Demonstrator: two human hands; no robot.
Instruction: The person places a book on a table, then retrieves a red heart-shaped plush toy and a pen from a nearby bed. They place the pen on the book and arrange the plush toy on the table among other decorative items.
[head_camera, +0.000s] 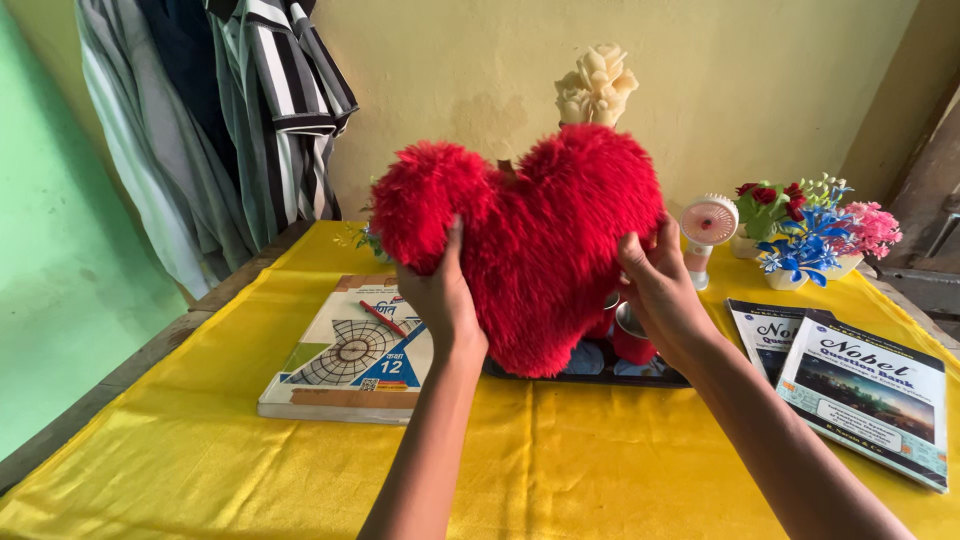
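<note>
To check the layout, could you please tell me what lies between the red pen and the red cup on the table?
In the head view, the lower part of the heart pillow held by both hands.

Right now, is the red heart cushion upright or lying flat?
Upright: the heart cushion stands point-down, lobes up, held between left hand and right hand.

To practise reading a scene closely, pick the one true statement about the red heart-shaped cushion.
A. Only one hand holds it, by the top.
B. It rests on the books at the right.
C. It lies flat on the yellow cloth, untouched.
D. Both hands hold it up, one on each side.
D: the left hand and the right hand grip opposite sides of the red heart cushion, raised above the dark tray.
</note>
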